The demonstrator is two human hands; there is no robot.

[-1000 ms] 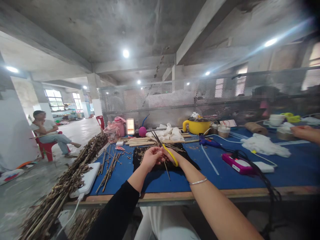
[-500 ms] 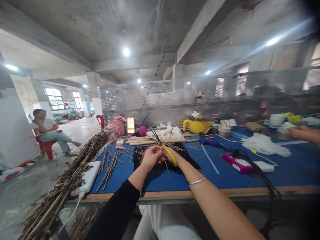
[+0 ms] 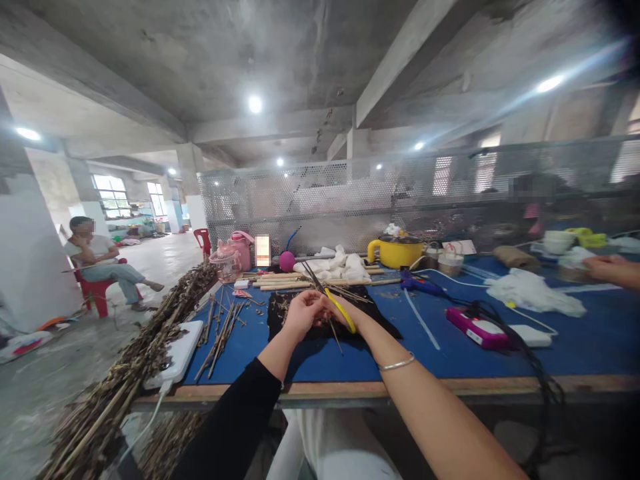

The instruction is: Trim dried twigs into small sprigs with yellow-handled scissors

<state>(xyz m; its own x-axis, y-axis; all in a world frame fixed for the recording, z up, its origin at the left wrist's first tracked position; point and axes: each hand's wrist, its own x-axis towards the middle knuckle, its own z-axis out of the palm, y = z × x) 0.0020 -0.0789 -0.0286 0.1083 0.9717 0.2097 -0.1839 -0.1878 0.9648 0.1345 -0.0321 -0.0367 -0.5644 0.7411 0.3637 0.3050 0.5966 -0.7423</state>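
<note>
My right hand (image 3: 334, 308) is closed around scissors with a yellow handle (image 3: 345, 316); their dark blades (image 3: 313, 275) point up and away from me. Right beside it, my left hand (image 3: 303, 313) is closed, fingertips meeting the right hand's fingers. A thin dry stem (image 3: 337, 339) sticks out below the two hands, seemingly pinched by the left; its gripped part is hidden. Beneath both hands lies a black cloth (image 3: 375, 321) strewn with plant bits. Left of it, several cut dry stems (image 3: 223, 339) rest on the blue tabletop (image 3: 245, 363).
Bundled dry plants (image 3: 135, 353) and a white power strip (image 3: 179, 353) line the left edge. Pale sticks (image 3: 280, 284), a yellow pot (image 3: 400, 253), a blue glue gun (image 3: 423, 285), a magenta box (image 3: 475, 328) and black cables surround the cloth. Another person's hand (image 3: 613, 270) is at far right.
The view has shifted slightly. My hands, the scissors and the stem keep almost the same pose. The other person's hand at the far right has moved a little.
</note>
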